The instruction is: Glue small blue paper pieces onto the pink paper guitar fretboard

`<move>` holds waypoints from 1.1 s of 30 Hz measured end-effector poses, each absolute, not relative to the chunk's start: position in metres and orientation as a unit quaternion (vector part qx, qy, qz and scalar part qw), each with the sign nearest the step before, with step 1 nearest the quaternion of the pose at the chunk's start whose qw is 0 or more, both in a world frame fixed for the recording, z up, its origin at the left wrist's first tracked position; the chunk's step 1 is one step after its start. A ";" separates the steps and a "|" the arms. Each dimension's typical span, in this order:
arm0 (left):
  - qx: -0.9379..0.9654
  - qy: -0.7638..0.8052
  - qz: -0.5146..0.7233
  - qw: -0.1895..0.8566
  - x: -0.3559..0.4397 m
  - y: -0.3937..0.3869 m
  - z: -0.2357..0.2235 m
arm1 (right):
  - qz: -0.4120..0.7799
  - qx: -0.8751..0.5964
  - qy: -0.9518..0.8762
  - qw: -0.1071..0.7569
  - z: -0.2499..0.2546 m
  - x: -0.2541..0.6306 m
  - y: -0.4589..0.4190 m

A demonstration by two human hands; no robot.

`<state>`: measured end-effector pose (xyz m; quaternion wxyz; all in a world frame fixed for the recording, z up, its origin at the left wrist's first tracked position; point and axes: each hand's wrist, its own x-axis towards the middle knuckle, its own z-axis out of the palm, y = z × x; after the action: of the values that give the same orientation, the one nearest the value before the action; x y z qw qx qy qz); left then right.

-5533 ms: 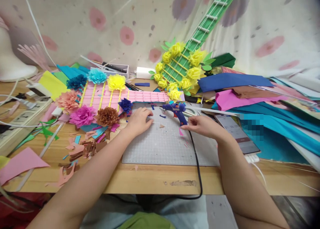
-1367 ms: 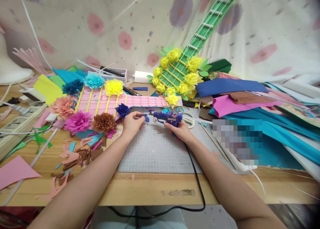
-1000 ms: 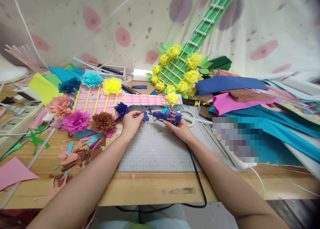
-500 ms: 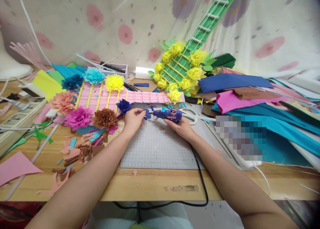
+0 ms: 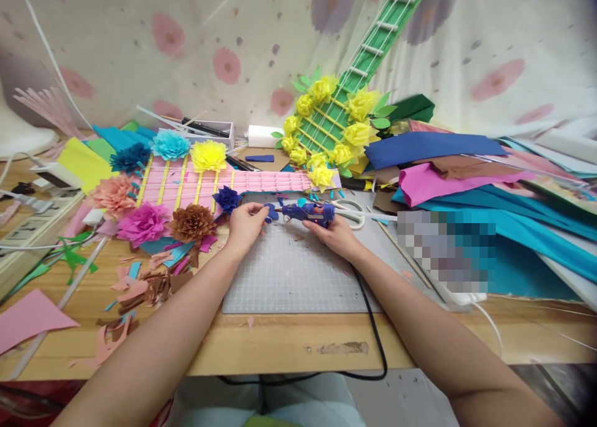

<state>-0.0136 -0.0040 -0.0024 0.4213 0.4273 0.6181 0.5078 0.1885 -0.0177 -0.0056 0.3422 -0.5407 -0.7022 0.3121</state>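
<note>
My right hand (image 5: 336, 234) is wrapped round a blue hot glue gun (image 5: 310, 213), a white glue stick jutting from its back and its nozzle pointing left. My left hand (image 5: 248, 224) pinches a small dark blue paper piece (image 5: 272, 213) right at the nozzle; whether the two touch I cannot tell. Both hands are above a grey cutting mat (image 5: 280, 284). Just behind my left hand lies a pink paper guitar (image 5: 270, 181) edged with paper flowers, among them a dark blue flower (image 5: 227, 199) and a brown flower (image 5: 192, 222).
A green guitar (image 5: 368, 66) with yellow flowers leans at the back. White-handled scissors (image 5: 352, 213) lie behind the glue gun. Paper scraps (image 5: 153, 287) litter the left, near a power strip (image 5: 37, 228). Coloured paper sheets (image 5: 438, 142) pile up at right. The gun's black cord (image 5: 373, 315) hangs over the table edge.
The whole view has shifted slightly to the left. Both hands keep nearly the same pose, with the paper piece still held at the glue gun's tip.
</note>
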 end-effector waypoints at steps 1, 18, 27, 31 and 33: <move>0.428 0.619 0.506 0.422 -0.013 -0.004 -0.002 | 0.313 -0.540 -0.701 0.344 -0.006 0.189 -0.018; 0.446 0.626 0.491 0.410 -0.012 -0.005 -0.002 | 0.311 -0.544 -0.687 0.366 -0.010 0.189 -0.016; 0.526 0.610 0.461 0.372 -0.015 -0.007 -0.013 | 0.216 -0.660 -0.614 0.376 -0.010 0.195 -0.005; 0.577 0.602 0.443 0.329 -0.015 -0.009 -0.016 | 0.181 -0.676 -0.640 0.316 -0.007 0.196 -0.004; 0.587 0.600 0.442 0.316 -0.014 -0.010 -0.015 | 0.170 -0.681 -0.647 0.298 -0.005 0.195 -0.005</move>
<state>-0.0143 -0.0100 -0.0154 0.3162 0.5868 0.6001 0.4423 0.1951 -0.0054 -0.0052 0.2980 -0.6806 -0.6472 0.1702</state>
